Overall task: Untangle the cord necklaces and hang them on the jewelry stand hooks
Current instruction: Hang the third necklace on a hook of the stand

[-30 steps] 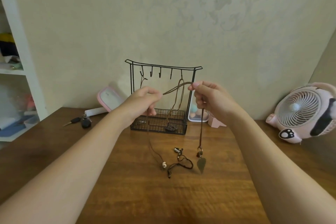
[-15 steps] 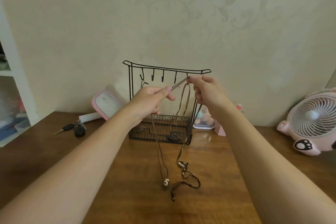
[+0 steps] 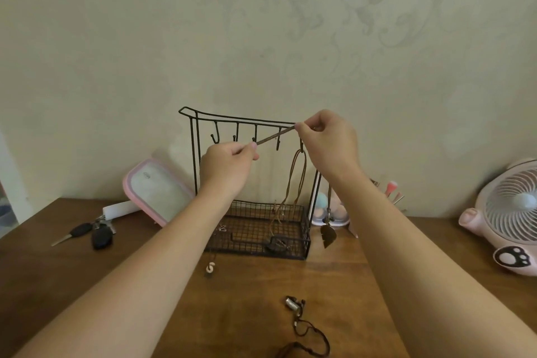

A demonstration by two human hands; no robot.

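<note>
A black wire jewelry stand (image 3: 195, 154) with a row of hooks and a mesh basket stands against the wall. My left hand (image 3: 229, 166) and my right hand (image 3: 328, 142) pinch a brown cord (image 3: 274, 135) stretched taut between them, right in front of the hooks. Its leaf pendant (image 3: 328, 235) hangs below my right wrist, and a white bead (image 3: 209, 267) dangles below my left forearm. Another brown cord necklace (image 3: 299, 171) hangs from the rightmost hook, its pendant resting in the basket. A dark cord necklace (image 3: 305, 328) with a metal charm lies on the wooden table.
Keys (image 3: 96, 232) and a pink-rimmed lid (image 3: 157, 192) lie left of the stand. A clear container (image 3: 331, 212) with pastel items sits behind its right side. A pink fan (image 3: 511, 212) stands at the far right. The wall is close behind.
Both hands have risen with the cord from basket height to the hook row, and the cord is now pulled taut. The leaf pendant and bead have lifted off the table.
</note>
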